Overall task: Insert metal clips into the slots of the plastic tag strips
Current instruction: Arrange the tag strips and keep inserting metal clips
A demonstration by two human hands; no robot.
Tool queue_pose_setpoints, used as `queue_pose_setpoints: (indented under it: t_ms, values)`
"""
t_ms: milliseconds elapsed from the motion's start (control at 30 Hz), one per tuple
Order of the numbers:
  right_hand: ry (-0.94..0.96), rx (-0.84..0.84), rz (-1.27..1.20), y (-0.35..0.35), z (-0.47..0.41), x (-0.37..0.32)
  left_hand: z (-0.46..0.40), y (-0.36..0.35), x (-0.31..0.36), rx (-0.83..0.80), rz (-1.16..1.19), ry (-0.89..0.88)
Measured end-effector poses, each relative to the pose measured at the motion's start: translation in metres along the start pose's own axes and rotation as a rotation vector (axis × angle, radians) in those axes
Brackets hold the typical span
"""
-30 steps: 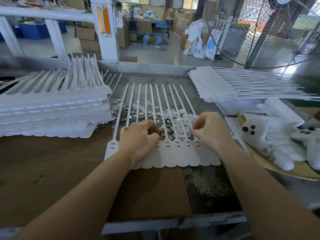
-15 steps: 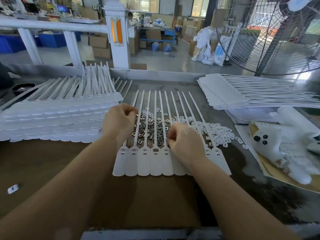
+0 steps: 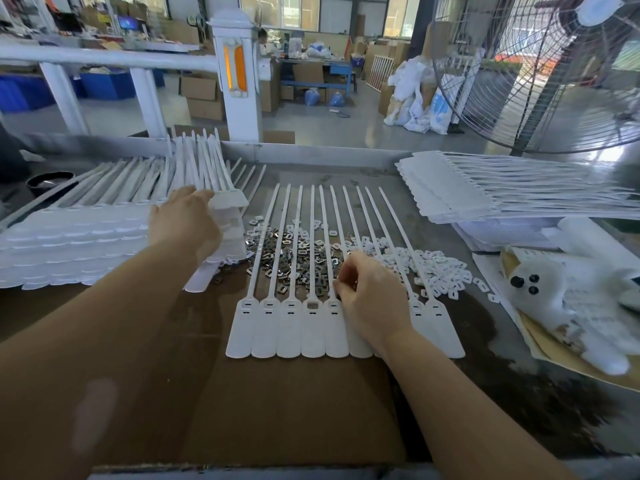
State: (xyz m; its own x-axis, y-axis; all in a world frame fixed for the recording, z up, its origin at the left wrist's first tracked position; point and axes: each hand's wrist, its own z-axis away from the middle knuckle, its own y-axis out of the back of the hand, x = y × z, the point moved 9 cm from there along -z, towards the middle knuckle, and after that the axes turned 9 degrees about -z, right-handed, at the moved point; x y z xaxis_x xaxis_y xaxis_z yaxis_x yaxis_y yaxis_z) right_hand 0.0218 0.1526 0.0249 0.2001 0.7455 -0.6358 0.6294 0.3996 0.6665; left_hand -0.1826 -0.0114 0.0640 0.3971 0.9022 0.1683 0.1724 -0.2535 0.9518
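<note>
A row of white plastic tag strips (image 3: 291, 327) lies flat on the cardboard, heads toward me and tails pointing away. One head (image 3: 312, 304) shows a clip in its slot. Behind the heads, under the tails, is a pile of metal clips (image 3: 294, 258). My right hand (image 3: 370, 299) rests on the middle of the row, fingertips pinched on a small metal clip at a strip head. My left hand (image 3: 187, 223) is on the right end of the tall stack of tag strips (image 3: 86, 244), fingers curled over its top edge; the thumb is hidden.
A heap of small white plastic pieces (image 3: 429, 268) lies right of the clips. Another stack of strips (image 3: 450, 188) sits at the back right, a white plush toy (image 3: 554, 292) at the right edge, a large fan (image 3: 540, 81) behind, and a black bowl (image 3: 48, 181) far left.
My left hand has left the clip pile and moved left and back onto the tall stack. My right hand has stayed on the row, shifting slightly right.
</note>
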Motion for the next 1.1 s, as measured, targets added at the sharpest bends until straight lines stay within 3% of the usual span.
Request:
queue_pose_setpoints:
  t_ms: [167, 300, 533, 933, 1100]
  values:
    - [0.0, 0.0, 0.008, 0.0, 0.001, 0.0, -0.007, 0.002, -0.004, -0.058, 0.013, 0.059]
    - [-0.002, 0.008, 0.01, 0.0, 0.0, 0.001, -0.011, 0.0, -0.014, -0.077, -0.104, 0.1]
    - [-0.006, 0.011, -0.004, 0.0, 0.0, 0.002, -0.01, 0.012, -0.012, 0.108, -0.218, 0.085]
    - [-0.076, -0.014, -0.096, -0.002, -0.001, 0.01, 0.037, 0.047, 0.048, 0.368, -0.156, -0.16]
    - [-0.214, 0.018, -0.486, 0.009, -0.003, 0.02, 0.079, 0.046, 0.083, 0.417, -0.124, -0.373]
